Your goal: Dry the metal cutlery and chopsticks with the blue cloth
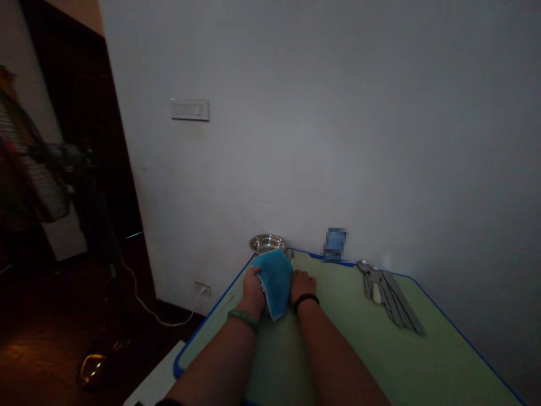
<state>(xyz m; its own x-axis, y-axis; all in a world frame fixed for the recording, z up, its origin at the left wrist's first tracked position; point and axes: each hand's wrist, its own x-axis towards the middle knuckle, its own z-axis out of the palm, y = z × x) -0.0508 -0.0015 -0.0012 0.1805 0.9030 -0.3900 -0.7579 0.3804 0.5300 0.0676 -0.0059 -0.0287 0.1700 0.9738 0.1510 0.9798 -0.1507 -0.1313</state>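
Both of my hands meet near the far left corner of a green table (338,349) with a blue rim. My left hand (252,290), with a green bangle on the wrist, grips the left side of a blue cloth (275,280). My right hand (301,285), wearing a black wristband, is closed against the cloth's right side. The cloth covers whatever may lie inside it. Just beyond the cloth a small steel bowl (267,243) stands at the table's corner.
Several steel spoons and knives (389,293) lie in a row at the right on the table. A blurred blue object (335,244) stands at the far edge by the white wall. A dark doorway, a fan and a white cable (143,301) are left of the table.
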